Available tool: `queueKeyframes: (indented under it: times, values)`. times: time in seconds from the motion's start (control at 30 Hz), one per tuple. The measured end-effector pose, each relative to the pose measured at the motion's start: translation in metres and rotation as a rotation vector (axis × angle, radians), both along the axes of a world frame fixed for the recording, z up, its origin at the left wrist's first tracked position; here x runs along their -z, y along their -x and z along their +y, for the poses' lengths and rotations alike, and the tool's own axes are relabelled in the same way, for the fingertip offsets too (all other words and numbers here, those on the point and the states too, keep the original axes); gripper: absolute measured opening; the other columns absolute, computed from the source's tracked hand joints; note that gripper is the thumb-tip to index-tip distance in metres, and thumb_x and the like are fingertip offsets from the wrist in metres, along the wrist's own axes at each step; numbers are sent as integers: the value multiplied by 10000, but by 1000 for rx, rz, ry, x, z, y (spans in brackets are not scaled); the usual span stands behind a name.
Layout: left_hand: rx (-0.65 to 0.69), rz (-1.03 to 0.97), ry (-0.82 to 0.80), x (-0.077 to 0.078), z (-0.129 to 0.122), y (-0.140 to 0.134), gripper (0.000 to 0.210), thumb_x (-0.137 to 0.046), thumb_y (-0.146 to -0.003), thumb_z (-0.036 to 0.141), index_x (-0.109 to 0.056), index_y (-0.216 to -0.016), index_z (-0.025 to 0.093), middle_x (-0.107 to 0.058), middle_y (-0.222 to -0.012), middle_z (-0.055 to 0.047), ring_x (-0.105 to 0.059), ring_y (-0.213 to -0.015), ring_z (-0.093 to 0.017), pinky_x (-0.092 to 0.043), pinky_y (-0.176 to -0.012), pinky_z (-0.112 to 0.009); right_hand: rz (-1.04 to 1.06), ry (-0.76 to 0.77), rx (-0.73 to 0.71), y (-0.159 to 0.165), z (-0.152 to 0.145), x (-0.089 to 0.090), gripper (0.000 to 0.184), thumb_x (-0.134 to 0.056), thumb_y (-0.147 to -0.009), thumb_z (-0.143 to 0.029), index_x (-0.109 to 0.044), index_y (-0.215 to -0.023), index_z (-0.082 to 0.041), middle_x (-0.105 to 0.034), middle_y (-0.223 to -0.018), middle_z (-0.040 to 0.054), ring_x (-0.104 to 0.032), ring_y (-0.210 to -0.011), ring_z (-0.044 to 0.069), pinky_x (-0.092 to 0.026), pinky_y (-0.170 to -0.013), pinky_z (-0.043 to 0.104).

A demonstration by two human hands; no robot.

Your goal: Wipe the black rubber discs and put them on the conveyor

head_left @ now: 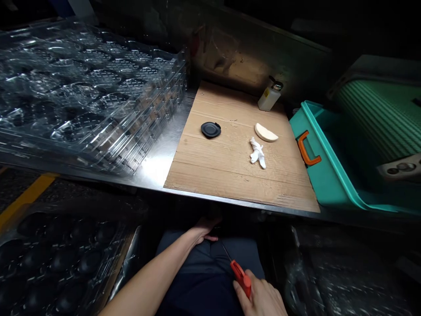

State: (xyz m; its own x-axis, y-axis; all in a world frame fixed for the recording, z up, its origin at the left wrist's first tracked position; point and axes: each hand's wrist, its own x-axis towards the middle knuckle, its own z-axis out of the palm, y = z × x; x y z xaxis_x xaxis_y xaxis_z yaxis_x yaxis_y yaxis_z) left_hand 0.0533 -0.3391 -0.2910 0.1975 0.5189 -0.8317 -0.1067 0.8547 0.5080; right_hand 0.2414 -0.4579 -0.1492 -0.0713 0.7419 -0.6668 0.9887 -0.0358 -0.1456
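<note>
My right hand (pixel 259 294) is closed round the red handle of a thin-shafted hand tool (pixel 241 278), low over my lap. The tool's narrow dark shaft points up and left toward my left hand (pixel 205 228). That hand is in shadow just below the table edge, above my thighs, with one finger stretched to the right. Whether it holds anything dark cannot be made out. On the cardboard sheet (pixel 210 171) beyond lie a round black lid-like part (pixel 211 129), a crumpled white cloth or glove (pixel 257 152) and a cream half-round pad (pixel 265 132).
Stacked clear plastic trays (pixel 82 96) cover the table's left side. A pump bottle (pixel 270 95) stands at the cardboard's back. At right is a teal bin (pixel 324 158) with an orange handle. A tray of dark round parts (pixel 59 259) sits low left; clear plastic (pixel 345 272) lies low right.
</note>
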Motion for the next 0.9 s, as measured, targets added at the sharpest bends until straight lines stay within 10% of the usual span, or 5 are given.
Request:
queueKeyframes:
  times: [0.53,0.9]
  values:
    - [54,9,15,-6,-1,2,838,-707,-660,610,-512,-1298,104,-570,-1264,-234,-677,-877,-296,-614,-584,-334,22,-8,7,-1,-8,15,335,-407,-907,-479,-610,-991,-226,-701,-822,87,-679,-780,270,-426,-648,292]
    - [158,-63,-147,-17,-6,5,695,-783,-628,499,-606,-1209,161,-664,-1087,-136,-656,-811,-218,-563,-613,-303,177,-59,169,-21,9,-10,326,-372,-925,-499,-570,-861,-247,-665,-761,14,-644,-725,210,-395,-639,261]
